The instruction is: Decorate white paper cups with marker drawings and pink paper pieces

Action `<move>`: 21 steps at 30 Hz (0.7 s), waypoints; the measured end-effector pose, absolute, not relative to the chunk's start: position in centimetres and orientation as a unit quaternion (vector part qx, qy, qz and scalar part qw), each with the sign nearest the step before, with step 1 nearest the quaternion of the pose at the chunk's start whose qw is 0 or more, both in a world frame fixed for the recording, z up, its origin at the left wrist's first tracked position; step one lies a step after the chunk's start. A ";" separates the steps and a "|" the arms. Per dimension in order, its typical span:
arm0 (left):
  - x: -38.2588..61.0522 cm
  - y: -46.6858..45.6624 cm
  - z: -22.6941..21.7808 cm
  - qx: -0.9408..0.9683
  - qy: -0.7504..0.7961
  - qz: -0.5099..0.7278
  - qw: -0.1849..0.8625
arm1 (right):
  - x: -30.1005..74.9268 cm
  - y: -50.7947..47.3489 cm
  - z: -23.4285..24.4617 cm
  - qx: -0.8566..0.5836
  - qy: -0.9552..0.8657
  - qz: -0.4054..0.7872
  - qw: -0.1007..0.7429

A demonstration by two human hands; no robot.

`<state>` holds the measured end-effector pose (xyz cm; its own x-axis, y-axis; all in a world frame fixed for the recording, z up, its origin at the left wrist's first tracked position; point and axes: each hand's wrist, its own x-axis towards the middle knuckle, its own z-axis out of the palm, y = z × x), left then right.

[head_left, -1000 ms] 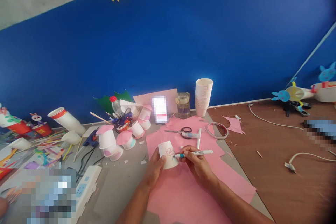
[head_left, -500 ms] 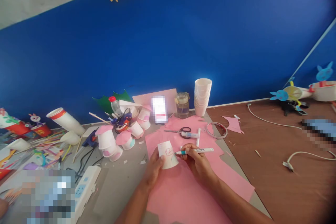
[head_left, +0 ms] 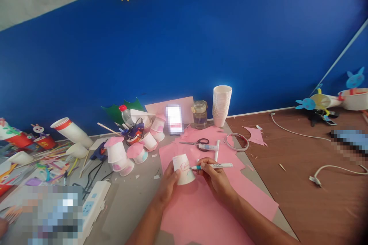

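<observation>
My left hand (head_left: 169, 183) is closed around the left side of a white paper cup (head_left: 186, 176), which is turned upside down and tilted. Red and bluish-green lines are drawn on the cup's side. Between the fingers of my right hand (head_left: 214, 176) is a white acrylic marker (head_left: 221, 165) with a teal band, its tip pointing left at the drawing. Whether the tip touches the cup I cannot tell. Pink paper (head_left: 207, 214) lies under both hands. Just beyond them are black-handled scissors (head_left: 201, 144), a glue tube (head_left: 209, 147) and a white marker (head_left: 217, 150).
At the back stand a stack of paper cups (head_left: 222, 106), a lidded jar (head_left: 199, 115) and a blurred phone (head_left: 174, 118). Pink-topped cups (head_left: 116, 153) and a power strip (head_left: 94, 208) are on the left. A tape ring (head_left: 237, 142) lies right of the scissors. Another person's hand (head_left: 4, 227) shows at lower left.
My right hand and the marker have shifted slightly left, bringing the tip nearer the middle of the drawing. The cup and my left hand stay almost still.
</observation>
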<state>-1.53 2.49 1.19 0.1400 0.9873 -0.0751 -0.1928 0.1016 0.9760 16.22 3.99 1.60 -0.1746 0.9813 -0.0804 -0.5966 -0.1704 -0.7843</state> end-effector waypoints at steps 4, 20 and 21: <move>-1.4 2.5 1.4 0.458 0.435 0.492 0.599 | 16.2 4.0 1.4 -0.311 -0.315 0.703 0.556; -1.3 2.6 1.8 0.475 0.444 0.489 0.582 | 16.2 4.0 1.3 -0.320 -0.322 0.698 0.553; -1.3 2.6 1.8 0.477 0.443 0.487 0.582 | 16.2 4.0 1.2 -0.318 -0.320 0.699 0.556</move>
